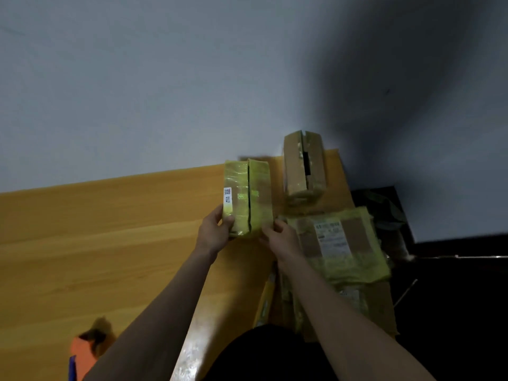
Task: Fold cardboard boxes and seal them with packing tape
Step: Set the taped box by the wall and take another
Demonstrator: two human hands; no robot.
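The taped box (247,198) near the tabletop's (110,229) far edge is gripped at its near end by both hands. The left hand (215,229) and right hand (277,235) have fingers curled on it. The flaps are best kept flush.

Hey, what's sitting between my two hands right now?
In the head view, the yellow-taped box sits between them: the left hand grips its near left corner, and the right hand touches its near right corner.

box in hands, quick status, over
Left hand and right hand both grip the near end of the taped box on the table. Centre seam dark, looks unsealed. Second box and flattened stack close on the right.
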